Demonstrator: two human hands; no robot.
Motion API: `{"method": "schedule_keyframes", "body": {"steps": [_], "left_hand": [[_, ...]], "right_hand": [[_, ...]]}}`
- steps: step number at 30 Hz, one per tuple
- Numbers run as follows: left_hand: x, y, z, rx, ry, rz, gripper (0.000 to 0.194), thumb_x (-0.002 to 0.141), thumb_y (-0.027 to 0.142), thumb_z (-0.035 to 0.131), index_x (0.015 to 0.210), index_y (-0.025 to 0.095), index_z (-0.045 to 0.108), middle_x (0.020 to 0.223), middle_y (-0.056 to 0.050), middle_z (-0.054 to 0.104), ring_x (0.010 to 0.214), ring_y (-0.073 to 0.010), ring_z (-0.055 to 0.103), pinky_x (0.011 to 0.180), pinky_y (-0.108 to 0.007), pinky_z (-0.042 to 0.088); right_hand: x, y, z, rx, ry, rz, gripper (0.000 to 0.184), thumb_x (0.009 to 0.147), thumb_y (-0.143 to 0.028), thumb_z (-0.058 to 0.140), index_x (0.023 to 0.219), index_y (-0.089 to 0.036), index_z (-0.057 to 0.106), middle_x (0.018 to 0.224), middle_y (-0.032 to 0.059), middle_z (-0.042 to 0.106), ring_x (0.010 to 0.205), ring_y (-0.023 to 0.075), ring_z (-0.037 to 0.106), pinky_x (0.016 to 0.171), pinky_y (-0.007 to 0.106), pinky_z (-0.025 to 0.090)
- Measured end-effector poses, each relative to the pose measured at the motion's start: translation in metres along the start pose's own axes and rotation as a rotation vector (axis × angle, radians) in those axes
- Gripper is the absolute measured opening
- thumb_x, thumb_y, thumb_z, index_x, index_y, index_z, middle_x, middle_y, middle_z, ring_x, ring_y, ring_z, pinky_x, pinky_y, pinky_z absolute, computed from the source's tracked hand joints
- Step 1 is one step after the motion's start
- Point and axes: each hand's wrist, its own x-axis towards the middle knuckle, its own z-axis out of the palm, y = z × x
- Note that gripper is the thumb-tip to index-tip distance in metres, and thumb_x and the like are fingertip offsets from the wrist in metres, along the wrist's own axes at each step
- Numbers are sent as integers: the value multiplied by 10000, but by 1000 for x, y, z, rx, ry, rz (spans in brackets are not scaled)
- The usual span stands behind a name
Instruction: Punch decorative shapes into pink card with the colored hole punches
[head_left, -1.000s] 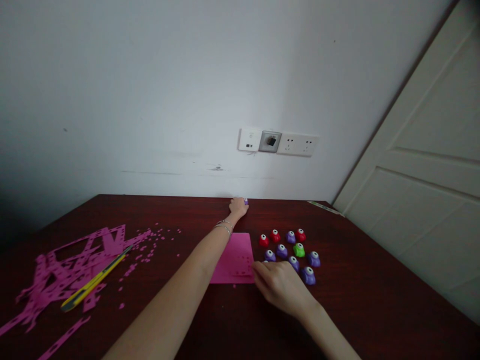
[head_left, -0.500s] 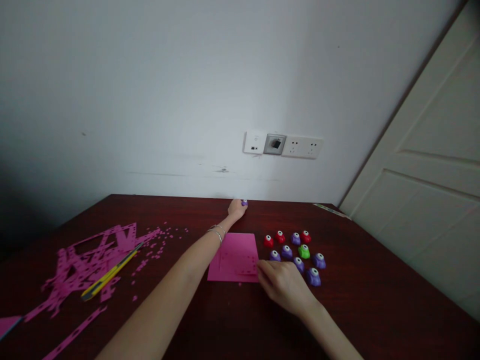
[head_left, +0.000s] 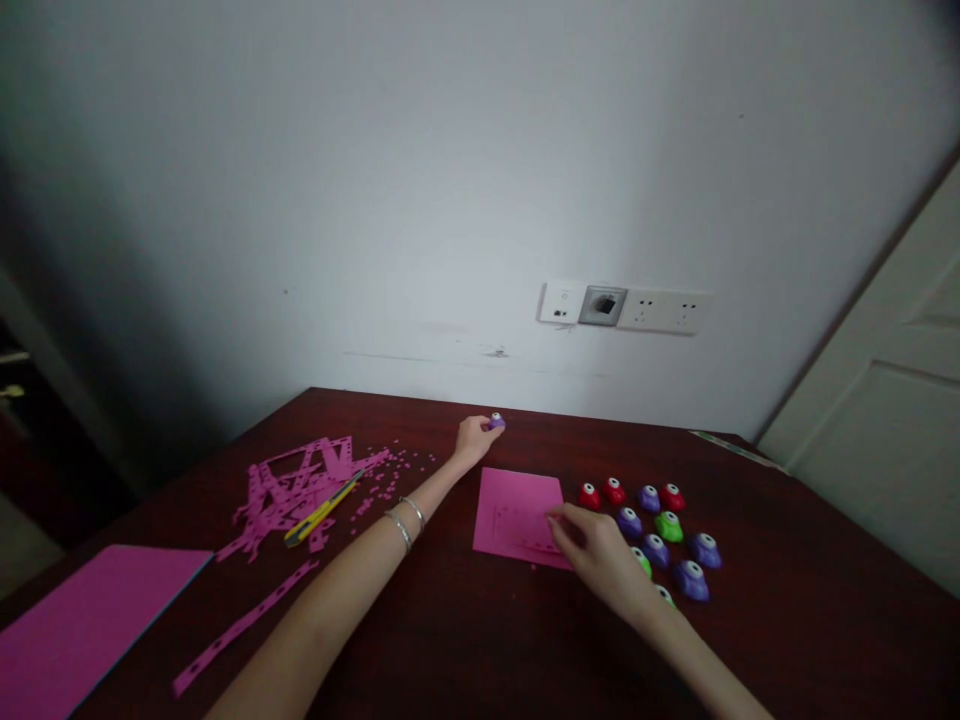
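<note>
At the far side of the table, my left hand [head_left: 475,440] is closed with thumb and fingers around a small purple craft punch [head_left: 496,422]. My right hand [head_left: 600,550] is over the right edge of a pink paper sheet [head_left: 504,490], its thumb and finger bent towards each other; what they pinch, if anything, is too small to make out. Small pink bits lie on that sheet's lower part. Just right of the hand stand several punches: a red one [head_left: 589,496], a purple one [head_left: 691,580] and a green one [head_left: 668,526] among them. The hand partly covers some.
Punched pink paper strips [head_left: 300,485] lie heaped on the left, with a yellow utility knife [head_left: 322,510] on them and scattered paper bits [head_left: 382,485] beside. A single strip [head_left: 240,630] and a large pink sheet [head_left: 105,620] lie nearer. Behind the table is a wall with sockets [head_left: 660,312].
The view has turned left, so more of the large pink sheet shows. My left hand still holds the purple punch at the back. My right fingers have lifted slightly and reach farther over the paper's edge.
</note>
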Motion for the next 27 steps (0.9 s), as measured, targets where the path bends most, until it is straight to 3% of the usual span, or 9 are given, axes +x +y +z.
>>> {"method": "schedule_keyframes", "body": {"steps": [7,12,17,27], "left_hand": [[-41,5,-25,-62,39,62,329,711,448,611,756,136,706,620,-9,626,574,-120,523,545,-227,317],[-68,14,-21,-81,4,102,295,714,429,617,731,146,699,610,-12,632,565,-123,523,550,-231,332],[-88,21,-14,-136,-23,156,284,742,420,598,830,170,701,713,-20,670,617,-131,553,576,-232,363],[-102,24,-12,-54,39,270,194,792,335,589,872,178,670,779,-35,635,704,-149,542,660,-261,404]], "right_hand": [[35,1,19,196,-2,76,334,810,-305,431,919,-102,674,661,66,676,546,163,606,517,253,462],[53,6,40,295,60,165,387,796,-253,417,1061,-71,631,690,65,683,487,141,599,465,237,473],[57,7,47,325,101,202,368,794,-224,415,1045,-84,644,725,80,691,490,149,616,459,235,483],[55,3,52,334,124,196,395,769,-211,407,1079,-88,618,763,69,687,525,157,622,518,248,491]]}}
